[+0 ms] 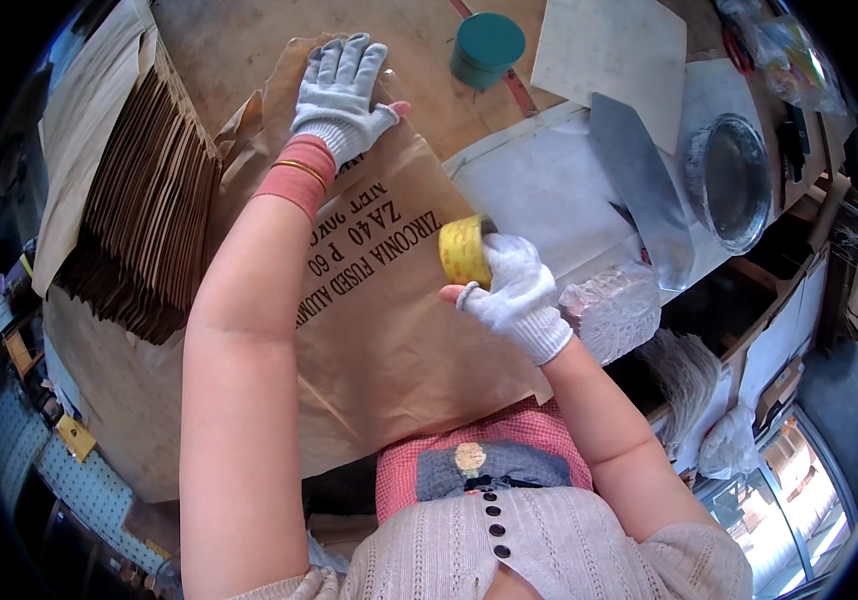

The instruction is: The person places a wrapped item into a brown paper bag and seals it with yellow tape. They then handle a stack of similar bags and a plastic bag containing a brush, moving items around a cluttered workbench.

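Note:
A large brown paper sack (379, 350) with dark printing lies flat across the table in front of me. My left hand (339, 95), in a pale knit glove with the thumb tip bare, rests spread and flat on the sack's far end. Wrapped round a roll of yellow tape (465, 252) is my gloved right hand (514, 285), held over the right side of the sack. The tape roll is tilted on its edge, and part of it is hidden by my fingers.
A thick stack of folded brown paper sacks (139, 200) stands at the left. Beyond lies a round green tin (487, 50). To the right are a grey metal sheet (639, 190), a round metal pan (729, 185), a plastic-wrapped block (611, 310) and a pale board (609, 65).

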Demonstrator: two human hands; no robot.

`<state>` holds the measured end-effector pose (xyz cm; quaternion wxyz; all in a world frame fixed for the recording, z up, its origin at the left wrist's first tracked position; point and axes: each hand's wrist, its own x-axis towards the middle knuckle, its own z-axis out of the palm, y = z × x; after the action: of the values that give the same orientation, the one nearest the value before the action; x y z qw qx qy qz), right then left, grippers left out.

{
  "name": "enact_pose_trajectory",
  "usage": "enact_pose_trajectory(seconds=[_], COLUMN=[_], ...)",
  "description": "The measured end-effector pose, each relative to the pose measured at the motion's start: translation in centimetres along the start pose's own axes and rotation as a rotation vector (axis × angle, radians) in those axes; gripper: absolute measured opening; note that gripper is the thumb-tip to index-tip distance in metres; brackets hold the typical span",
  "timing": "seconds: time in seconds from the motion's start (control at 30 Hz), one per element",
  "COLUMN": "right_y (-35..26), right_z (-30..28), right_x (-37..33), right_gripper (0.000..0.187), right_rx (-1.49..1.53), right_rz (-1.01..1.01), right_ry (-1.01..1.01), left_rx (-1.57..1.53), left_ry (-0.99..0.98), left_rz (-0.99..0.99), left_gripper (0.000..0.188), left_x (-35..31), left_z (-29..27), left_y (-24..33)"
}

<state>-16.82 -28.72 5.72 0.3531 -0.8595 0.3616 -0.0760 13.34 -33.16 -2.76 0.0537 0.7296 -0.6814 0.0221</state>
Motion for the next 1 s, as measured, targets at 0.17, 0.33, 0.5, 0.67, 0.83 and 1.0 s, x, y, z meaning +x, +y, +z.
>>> enact_pose_trajectory(seconds=[0.17,0.33,0.5,0.67,0.83,1.0], right_y=[-0.1,1.5,-0.1,1.0,1.2,2.1], right_z=[-1.5,-2.3,-5.3,-5.7,-6.5,-5.9], right_x=[-1.5,-3.5,-6.5,-11.7,-15.2,-19.1], right_gripper=[0.04,0.041,0.043,0.046,0.041,0.044], right_rx=[0.452,0.438,0.102,0.175,0.065,0.1], right_rz=[0.36,0.591,0.694,0.76,0.742,0.768], right_ry=[-0.156,-0.236,-0.435,-0.476,-0.426,-0.312], left_rx=[0.038,0.08,-0.072,-0.041,0.009,0.034], left_ry=[-0.004,-0.054,-0.182,-0.18,-0.165,-0.193], left_rz=[0.006,-0.013,-0.07,-0.08,-0.041,-0.067], left_gripper=[0.082,0.081,0.09,0.088,0.088,0.087], left_x=[0.1,0.3,0.2,-0.1,0.1,0.1], left_z=[0.3,0.0,-1.8,-1.6,-1.2,-1.5], left_y=[-0.3,-0.1,0.5,1.0,0.7,1.1])
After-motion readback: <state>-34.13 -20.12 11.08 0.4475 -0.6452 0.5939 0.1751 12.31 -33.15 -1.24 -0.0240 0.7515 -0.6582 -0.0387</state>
